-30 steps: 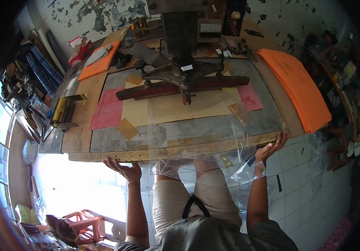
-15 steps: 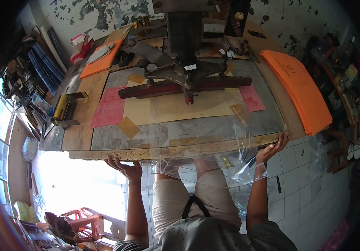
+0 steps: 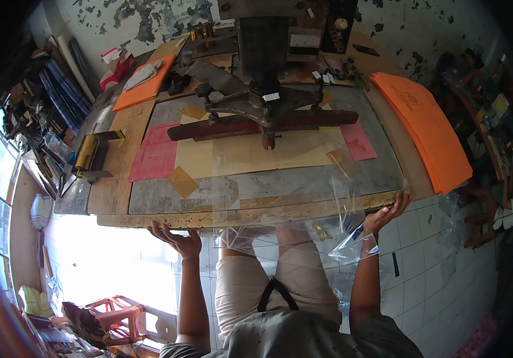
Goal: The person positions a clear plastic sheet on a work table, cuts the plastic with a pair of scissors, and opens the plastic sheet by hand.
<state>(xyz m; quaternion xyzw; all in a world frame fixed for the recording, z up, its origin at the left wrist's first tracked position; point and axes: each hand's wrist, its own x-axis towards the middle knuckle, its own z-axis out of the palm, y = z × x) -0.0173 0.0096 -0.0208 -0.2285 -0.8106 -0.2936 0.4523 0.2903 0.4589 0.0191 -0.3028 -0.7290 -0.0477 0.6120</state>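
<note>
My left hand (image 3: 176, 240) rests against the worn wooden front edge (image 3: 250, 218) of the work table, palm up and fingers spread. At the right end of that edge, my right hand (image 3: 389, 212) touches the corner with its fingers stretched out. Between my hands, a clear plastic sheet (image 3: 286, 200) lies over the table and hangs down past the edge. Under it is a cream paper sheet (image 3: 304, 156) on the grey metal bed (image 3: 304, 186), with a pink sheet (image 3: 152, 158) showing at the left. The press head's dark reddish bar (image 3: 310, 118) spans above these sheets.
A stack of orange sheets (image 3: 426, 134) lies along the table's right side. At the left sit a gold foil roll (image 3: 87, 152) in a bracket and an orange sheet (image 3: 155, 89) with a cloth on top. Below left stands a red stool (image 3: 116, 319).
The view has shifted very slightly. Both hands stay at the table edge, and the plastic sheet and press head keep their places.
</note>
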